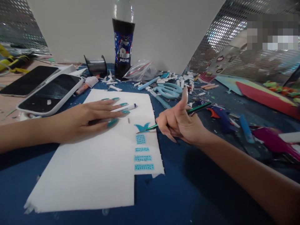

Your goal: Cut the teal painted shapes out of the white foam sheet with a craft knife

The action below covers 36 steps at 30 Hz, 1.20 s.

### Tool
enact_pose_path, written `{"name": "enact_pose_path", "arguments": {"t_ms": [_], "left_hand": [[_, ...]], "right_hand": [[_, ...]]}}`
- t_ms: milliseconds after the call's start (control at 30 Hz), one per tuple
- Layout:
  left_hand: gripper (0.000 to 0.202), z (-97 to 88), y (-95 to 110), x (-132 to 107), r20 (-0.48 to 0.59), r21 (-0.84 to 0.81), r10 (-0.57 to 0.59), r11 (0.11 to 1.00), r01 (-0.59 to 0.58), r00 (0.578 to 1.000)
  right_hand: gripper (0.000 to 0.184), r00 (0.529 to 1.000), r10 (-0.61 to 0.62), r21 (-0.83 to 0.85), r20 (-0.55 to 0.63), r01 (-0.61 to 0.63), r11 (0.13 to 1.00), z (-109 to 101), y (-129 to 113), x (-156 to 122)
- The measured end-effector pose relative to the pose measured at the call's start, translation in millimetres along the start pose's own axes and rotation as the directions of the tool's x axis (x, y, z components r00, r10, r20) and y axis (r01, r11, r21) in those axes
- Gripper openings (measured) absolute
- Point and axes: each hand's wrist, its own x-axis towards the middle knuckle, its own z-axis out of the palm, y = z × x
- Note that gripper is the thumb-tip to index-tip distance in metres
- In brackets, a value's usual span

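My left hand point(96, 117) lies flat with fingers stretched out on a white foam sheet point(93, 175). A white marker point(127, 107) with a blue end sticks out by its fingertips; part of it is hidden. My right hand point(180, 120) is closed around a thin green paintbrush point(199, 107), thumb raised. The brush's fine tip points left, down by a blue crown-shaped piece point(142, 127) on the sheet's right side. Below that sit a dotted blue square point(140, 139) and three dotted blue strips point(143, 158).
Behind stand a Pepsi bottle point(123, 43), a wire spool point(96, 66) and a clear plastic bag point(142, 70). Blue scissors point(168, 90) lie among white scraps. Two phones point(51, 93) rest at left. A magenta glue gun point(272, 140) and red sheet point(264, 98) are at right.
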Motion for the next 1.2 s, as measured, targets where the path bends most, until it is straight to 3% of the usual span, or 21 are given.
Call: {"name": "enact_pose_path", "arguments": {"t_ms": [400, 567, 767, 967, 1200], "left_hand": [[0.043, 1.9, 2, -3, -0.074, -0.054, -0.012, 0.999, 0.009, 0.997], [0.045, 0.9, 1, -2, -0.027, -0.005, -0.002, 1.0, 0.001, 1.0], [0.044, 0.4, 5, -2, -0.061, -0.011, -0.017, 1.0, 0.016, 0.998], [0.045, 1.8, 3, -3, -0.069, 0.003, 0.001, 1.0, -0.001, 0.998], [0.049, 0.4, -5, -2, -0.019, 0.135, 0.059, 0.989, -0.055, 0.998]], "right_hand": [[0.068, 0.997, 0.059, 0.022, -0.05, -0.058, 0.998, -4, -2, -3], [0.067, 0.996, 0.056, 0.01, -0.071, -0.056, 0.998, -11, -3, -5], [0.067, 0.997, 0.047, -0.001, -0.057, -0.048, 0.999, -14, -4, -5], [0.067, 0.99, 0.04, -0.036, -0.135, -0.045, 0.998, -15, -11, -5], [0.069, 0.997, 0.042, -0.081, -0.057, -0.047, 0.996, -20, -14, -4]]}}
